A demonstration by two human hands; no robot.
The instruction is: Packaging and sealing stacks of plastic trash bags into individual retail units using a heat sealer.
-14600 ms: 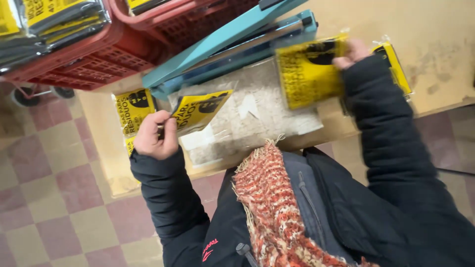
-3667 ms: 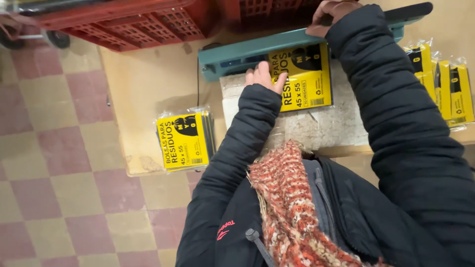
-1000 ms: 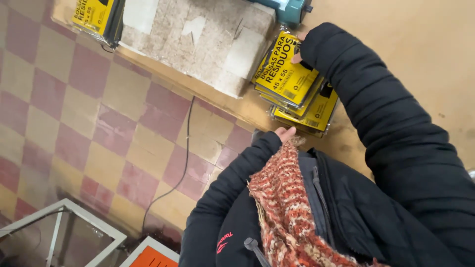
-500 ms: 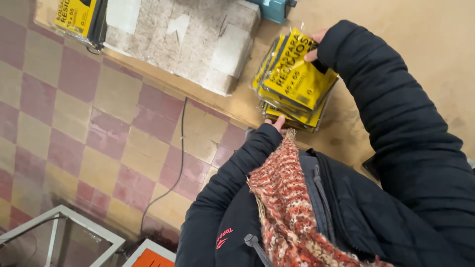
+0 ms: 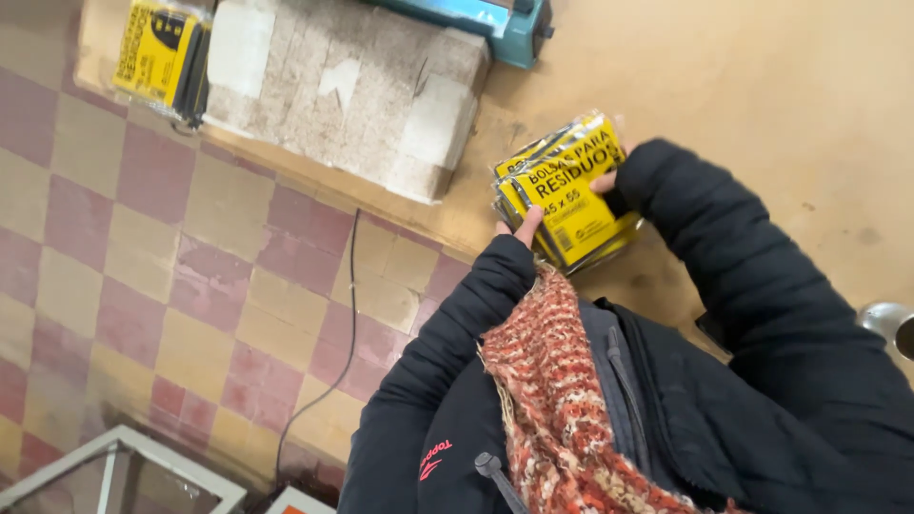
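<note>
A stack of yellow plastic bag packets (image 5: 566, 195) with black print is between both my hands, just above the tan worktable (image 5: 781, 86). My left hand (image 5: 522, 227) grips the stack's near left edge; only the fingertips show past the dark sleeve. My right hand (image 5: 609, 179) holds the stack's right side, mostly hidden by the black jacket cuff. Another yellow packet pile (image 5: 160, 55) lies at the table's far left corner.
A worn grey block pad (image 5: 352, 90) lies on the table, with a teal machine base (image 5: 495, 24) behind it. A black cable (image 5: 338, 352) runs over the checkered floor. A metal frame (image 5: 114, 466) stands at bottom left, a round metal object (image 5: 890, 324) at the right edge.
Both hands have kept hold of the yellow stack and squared it up; the view has shifted slightly, with the stack now a bit further right of the grey pad.
</note>
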